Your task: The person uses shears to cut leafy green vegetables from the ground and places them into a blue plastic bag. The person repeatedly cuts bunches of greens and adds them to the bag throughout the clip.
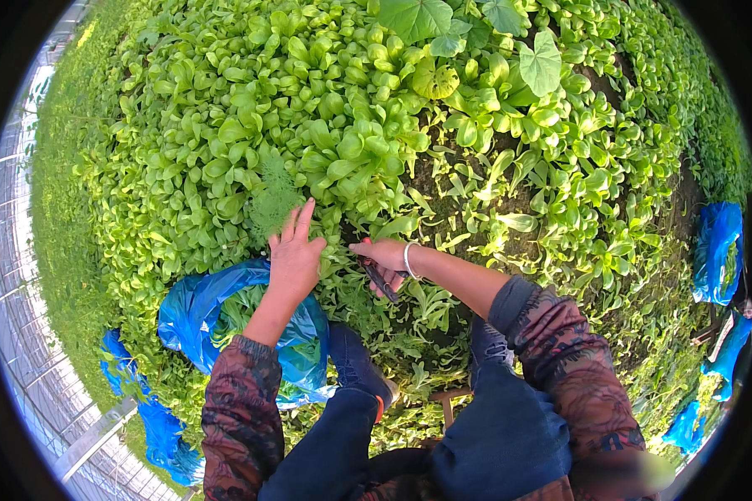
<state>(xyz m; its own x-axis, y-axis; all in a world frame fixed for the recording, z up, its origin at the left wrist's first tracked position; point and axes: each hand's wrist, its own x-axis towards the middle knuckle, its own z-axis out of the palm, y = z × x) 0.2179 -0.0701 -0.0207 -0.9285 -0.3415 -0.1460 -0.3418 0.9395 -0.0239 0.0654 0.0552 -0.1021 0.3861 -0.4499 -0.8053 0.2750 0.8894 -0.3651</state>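
My left hand (293, 260) reaches over the near edge of the leafy greens (225, 144), fingers apart and nothing seen in it. Its fingertips are at a feathery green plant (274, 191); whether they touch it I cannot tell. My right hand (382, 260), with a bangle at the wrist, holds a small dark hand tool (379, 278) with a bit of red at one end; its exact kind is unclear. Below my left hand, a blue plastic bag (188, 313) stands open with cut greens (241, 307) inside, partly hidden by my left forearm.
My shoes (354, 360) flank loose leaves and soil. Part of a wooden stool or frame (448, 401) shows between my legs. More blue bags lie at the left (163, 438) and right (717, 244). Broad-leaved plants (417, 19) rise at the top. A metal framework (94, 438) runs along the left.
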